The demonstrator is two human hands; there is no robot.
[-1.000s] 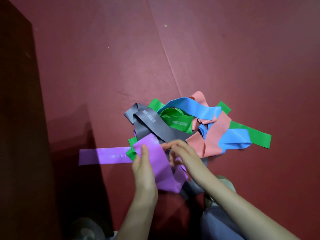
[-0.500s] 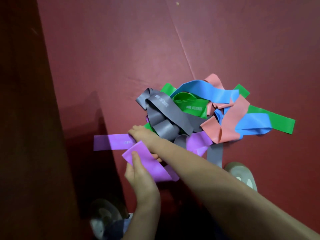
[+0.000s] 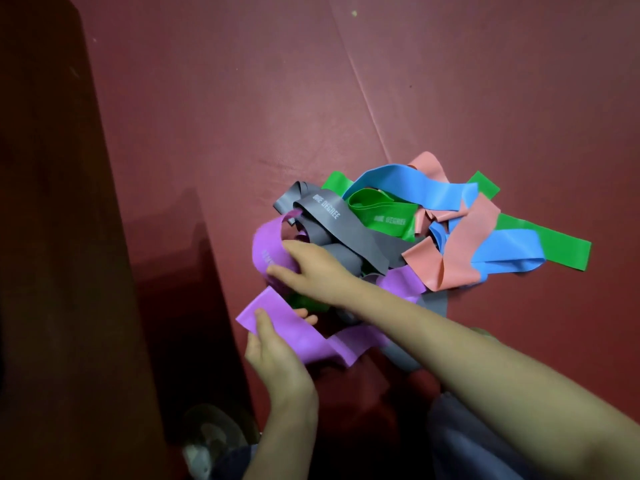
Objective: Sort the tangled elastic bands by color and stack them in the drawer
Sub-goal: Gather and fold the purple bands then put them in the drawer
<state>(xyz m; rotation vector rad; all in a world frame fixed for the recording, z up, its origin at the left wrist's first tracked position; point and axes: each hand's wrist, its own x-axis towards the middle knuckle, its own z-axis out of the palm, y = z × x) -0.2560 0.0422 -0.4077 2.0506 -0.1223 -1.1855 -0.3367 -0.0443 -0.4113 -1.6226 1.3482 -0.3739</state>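
Left hand (image 3: pixel 273 355) pinches flat purple elastic band (image 3: pixel 294 329), thumb on top, fingers under. Right hand (image 3: pixel 313 268) crosses above it, gripping curled purple elastic loop (image 3: pixel 265 244) at the pile's left side. Tangled pile sits on dark red floor (image 3: pixel 242 98): grey printed band (image 3: pixel 332 221), green band (image 3: pixel 379 213), blue band (image 3: pixel 415 188), salmon-pink band (image 3: pixel 460 244). Dark wooden panel (image 3: pixel 41 237) runs along the floor's left edge.

A dull red floor (image 3: pixel 450 81) crossed by a seam, a dark wooden panel (image 3: pixel 52 237) left, a grey shoe (image 3: pixel 211 434) below
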